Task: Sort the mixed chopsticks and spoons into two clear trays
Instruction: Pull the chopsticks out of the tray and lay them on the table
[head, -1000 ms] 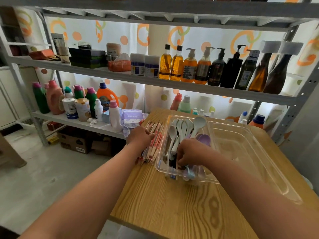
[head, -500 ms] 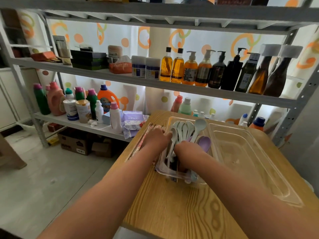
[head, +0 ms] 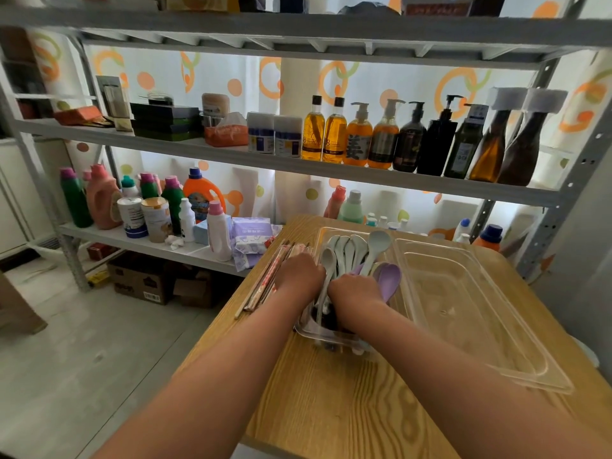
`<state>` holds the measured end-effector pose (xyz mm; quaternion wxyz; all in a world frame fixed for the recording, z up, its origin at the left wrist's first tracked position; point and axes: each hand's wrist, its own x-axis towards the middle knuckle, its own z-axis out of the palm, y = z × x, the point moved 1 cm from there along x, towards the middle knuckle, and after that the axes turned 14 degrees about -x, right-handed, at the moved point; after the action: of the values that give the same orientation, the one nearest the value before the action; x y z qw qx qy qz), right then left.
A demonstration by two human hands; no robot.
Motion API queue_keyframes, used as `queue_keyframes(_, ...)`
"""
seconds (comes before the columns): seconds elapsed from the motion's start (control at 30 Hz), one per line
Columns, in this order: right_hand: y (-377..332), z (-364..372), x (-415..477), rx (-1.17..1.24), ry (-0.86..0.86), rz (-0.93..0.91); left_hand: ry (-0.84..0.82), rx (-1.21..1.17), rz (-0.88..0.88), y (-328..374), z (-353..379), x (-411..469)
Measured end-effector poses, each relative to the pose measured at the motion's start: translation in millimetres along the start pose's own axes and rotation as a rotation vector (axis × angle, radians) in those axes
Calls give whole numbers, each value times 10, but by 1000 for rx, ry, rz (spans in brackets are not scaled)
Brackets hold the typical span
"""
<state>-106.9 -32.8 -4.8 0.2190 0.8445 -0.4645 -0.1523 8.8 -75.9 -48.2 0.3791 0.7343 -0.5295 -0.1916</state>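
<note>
A wooden table (head: pixel 331 409) stood before a metal shelf (head: pixel 198 150) lined with bottles (head: pixel 357 140); on the table lay a clear tray (head: pixel 331 339) holding white and purple spoons (head: pixel 347 250); a second clear tray (head: pixel 480 326) sat just beside its right side; wrapped chopsticks (head: pixel 266 281) lay just left of it; the left hand (head: pixel 299 276) rested over its left rim and the right hand (head: pixel 356 291) reached inside it among the spoon handles; both sets of fingers were hidden, so whether either hand gripped anything could not be told
</note>
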Motion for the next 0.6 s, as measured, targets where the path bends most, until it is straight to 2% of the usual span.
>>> queue_keyframes(0.13,16,33,31,65,-30,18,2,5,-4,9,-5,-3)
queue_keyframes(0.3,107,57,22,273,-115,46,5,26,0,18,-8,-10)
queue_keyframes(0.6,287,-132,-99,552,-80,38,-5,10,0,24,-16,-41)
